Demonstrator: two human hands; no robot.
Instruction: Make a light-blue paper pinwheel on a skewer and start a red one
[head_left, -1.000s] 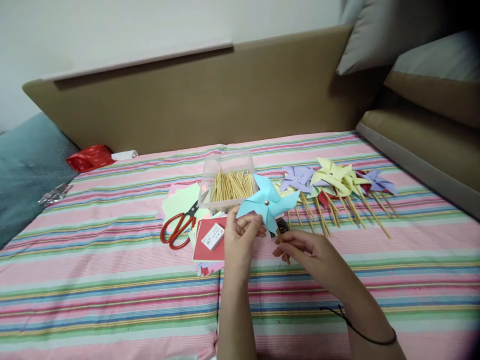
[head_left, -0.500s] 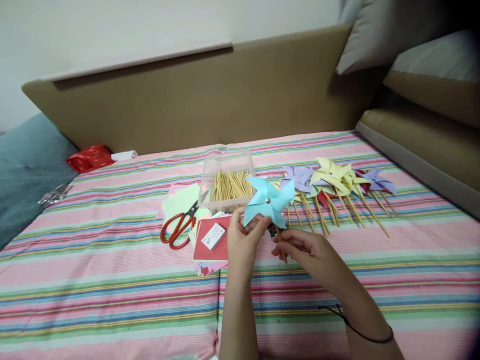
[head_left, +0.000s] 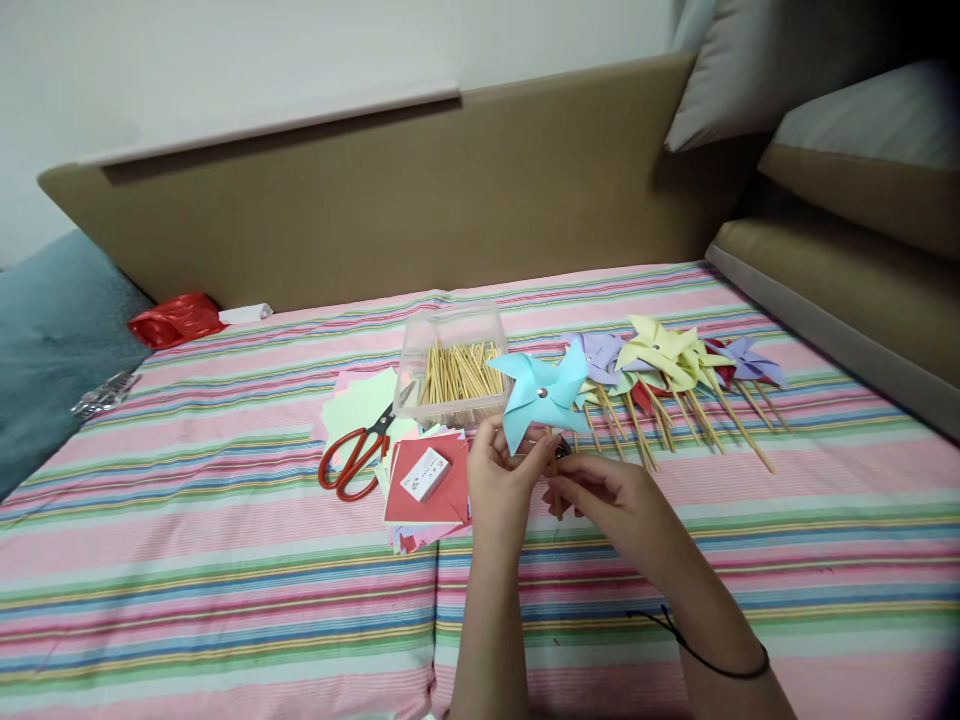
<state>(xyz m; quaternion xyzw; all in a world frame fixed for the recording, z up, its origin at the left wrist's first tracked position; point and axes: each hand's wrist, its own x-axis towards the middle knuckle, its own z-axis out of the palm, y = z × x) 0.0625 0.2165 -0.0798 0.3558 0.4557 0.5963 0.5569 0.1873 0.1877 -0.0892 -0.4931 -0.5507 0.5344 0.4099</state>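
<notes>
I hold a light blue paper pinwheel [head_left: 541, 392] upright over the striped bedspread [head_left: 225, 560]. My left hand [head_left: 501, 482] pinches the lower edge of its blades. My right hand [head_left: 615, 512] is closed around its wooden stick just below the wheel. A silver pin shows at the pinwheel's centre. Right behind it stands a clear plastic box of wooden sticks [head_left: 456, 368]. To the right lies a row of finished pinwheels [head_left: 667, 370] in purple, yellow and red, sticks pointing toward me.
Red-handled scissors [head_left: 354, 452] lie left of a stack of coloured paper squares [head_left: 424, 480] with a small white box on top. A red plastic item [head_left: 176, 318] sits at the far left by the brown headboard [head_left: 420, 200]. Cushions are at the right.
The blue pinwheel has turned in my hands and shifted slightly right and up. My hands have drawn closer together under it.
</notes>
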